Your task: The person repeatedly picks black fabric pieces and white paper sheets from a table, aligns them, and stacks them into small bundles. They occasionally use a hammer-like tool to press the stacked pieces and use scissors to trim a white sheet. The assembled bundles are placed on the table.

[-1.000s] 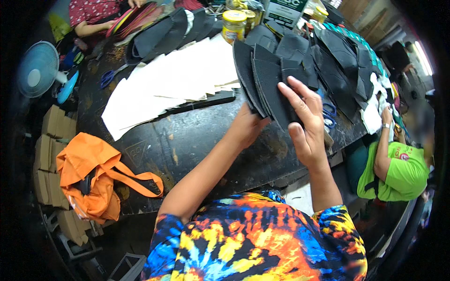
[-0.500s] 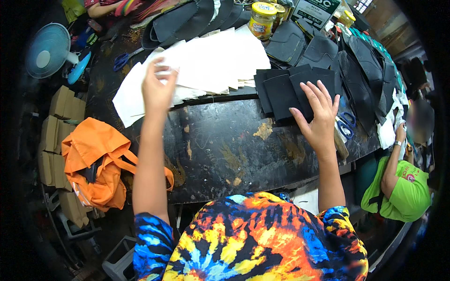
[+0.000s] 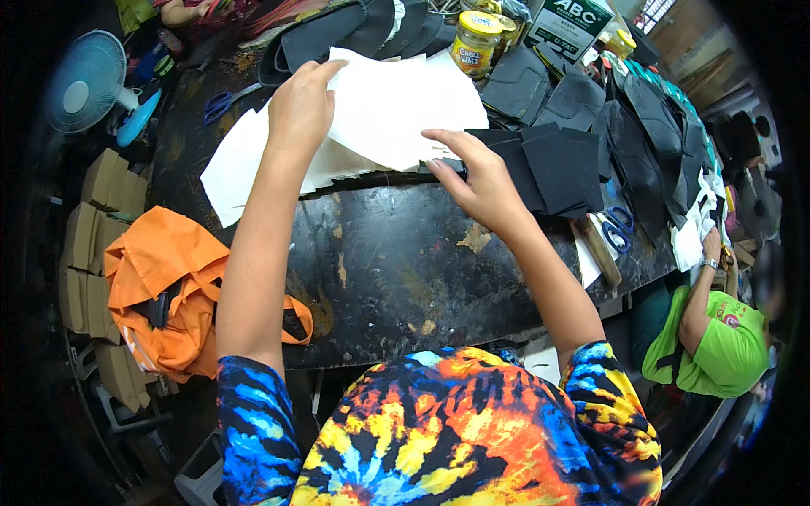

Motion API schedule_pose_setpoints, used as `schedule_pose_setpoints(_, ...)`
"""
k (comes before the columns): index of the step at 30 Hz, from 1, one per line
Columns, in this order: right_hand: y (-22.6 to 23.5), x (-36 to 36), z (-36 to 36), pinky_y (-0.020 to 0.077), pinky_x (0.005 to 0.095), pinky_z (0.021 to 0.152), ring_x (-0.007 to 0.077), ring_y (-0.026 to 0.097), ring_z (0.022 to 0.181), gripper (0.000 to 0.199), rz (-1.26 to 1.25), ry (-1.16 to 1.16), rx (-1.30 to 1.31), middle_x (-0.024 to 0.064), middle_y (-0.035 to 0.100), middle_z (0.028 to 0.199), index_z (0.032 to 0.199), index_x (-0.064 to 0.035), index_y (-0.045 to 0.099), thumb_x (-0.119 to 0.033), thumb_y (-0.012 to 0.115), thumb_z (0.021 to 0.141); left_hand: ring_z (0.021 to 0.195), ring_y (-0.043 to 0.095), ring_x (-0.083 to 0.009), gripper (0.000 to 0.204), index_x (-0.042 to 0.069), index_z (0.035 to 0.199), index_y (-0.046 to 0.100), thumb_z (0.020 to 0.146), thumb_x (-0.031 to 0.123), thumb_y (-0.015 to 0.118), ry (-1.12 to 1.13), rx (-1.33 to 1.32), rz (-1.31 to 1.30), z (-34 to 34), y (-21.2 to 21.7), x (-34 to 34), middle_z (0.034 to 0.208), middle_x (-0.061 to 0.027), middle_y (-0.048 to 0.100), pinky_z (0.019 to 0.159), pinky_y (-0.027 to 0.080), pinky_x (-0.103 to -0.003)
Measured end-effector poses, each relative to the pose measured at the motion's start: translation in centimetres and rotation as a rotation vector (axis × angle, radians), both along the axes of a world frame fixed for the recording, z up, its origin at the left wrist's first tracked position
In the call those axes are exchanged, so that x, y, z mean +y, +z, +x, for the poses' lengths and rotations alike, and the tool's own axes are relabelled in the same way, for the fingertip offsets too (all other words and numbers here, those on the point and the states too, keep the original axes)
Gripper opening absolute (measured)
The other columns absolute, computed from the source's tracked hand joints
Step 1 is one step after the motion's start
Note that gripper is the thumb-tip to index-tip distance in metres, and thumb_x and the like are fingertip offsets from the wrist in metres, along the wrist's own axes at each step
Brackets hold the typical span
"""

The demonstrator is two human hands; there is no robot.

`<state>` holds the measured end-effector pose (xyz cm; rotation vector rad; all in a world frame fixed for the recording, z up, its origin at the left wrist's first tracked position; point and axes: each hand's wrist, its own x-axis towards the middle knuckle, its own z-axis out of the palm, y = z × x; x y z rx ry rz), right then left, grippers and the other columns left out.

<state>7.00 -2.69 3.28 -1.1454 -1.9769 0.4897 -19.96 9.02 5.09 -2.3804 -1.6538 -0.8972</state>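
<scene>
White cut sheets [image 3: 236, 169] lie overlapping in a fanned row across the far side of the dark table. My left hand [image 3: 301, 110] pinches the upper left edge of the top white sheet [image 3: 380, 101]; its thumb is hidden behind the hand. Close to that sheet's lower right corner is my right hand [image 3: 483, 181], thumb and forefinger apart, other fingers curled partly out of sight. Just beyond the right hand, a fanned stack of black rectangular pieces [image 3: 557, 169] rests on the table.
Blue-handled scissors [image 3: 618, 228] lie at right beside a wooden-handled tool [image 3: 599, 253]. A yellow-lidded jar [image 3: 475, 46] and black shaped pieces [image 3: 650, 114] stand behind. At left are an orange bag [image 3: 164, 287] and a fan [image 3: 84, 84]. A person in green [image 3: 717, 337] works at right.
My right hand has moved left from the black pieces to the white sheets. My left hand has gone up and slightly right, taking the top sheet's edge.
</scene>
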Motion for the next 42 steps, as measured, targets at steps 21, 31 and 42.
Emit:
schedule_pose_setpoints(21,0.2,-3.6,2.6,0.0566,0.0371,0.093,0.0256,0.07,0.111,0.069,-0.717,0.191,0.977,0.0191,0.062,0.135,0.163,-0.0114,0.031,-0.056,0.039,0.111,0.138,0.055,-0.0256,0.061,-0.004,0.145,0.057,0.085,-0.011,0.067,-0.631,-0.78,-0.371,4.8,9.8,-18.6,0.147,-0.0193,0.057,0.114,0.041,-0.035)
schedule_pose_setpoints(31,3.5,-6.8,9.3,0.0542,0.0279,0.088,0.0169,0.069,0.106,0.056,-0.514,-0.07,0.585,0.0134,0.065,0.125,0.152,-0.0047,0.048,-0.019,0.07,0.102,0.143,0.049,-0.0261,0.068,-0.007,0.152,0.046,0.086,-0.011,0.064,-0.152,-1.102,-0.644,2.3,-3.0,-19.5,0.153,-0.0203,0.052,0.122,0.033,-0.039)
schedule_pose_setpoints(42,4.3,-6.6,11.3,0.0508,0.0276,0.09,0.0125,0.066,0.105,0.041,-0.13,-0.305,0.259,0.0067,0.072,0.116,0.136,-0.0033,0.065,-0.011,0.072,0.097,0.142,0.051,-0.024,0.062,-0.005,0.149,0.052,0.088,-0.004,0.065,-0.653,-1.062,-0.579,8.3,3.4,-22.1,0.149,-0.0191,0.059,0.119,0.036,-0.036)
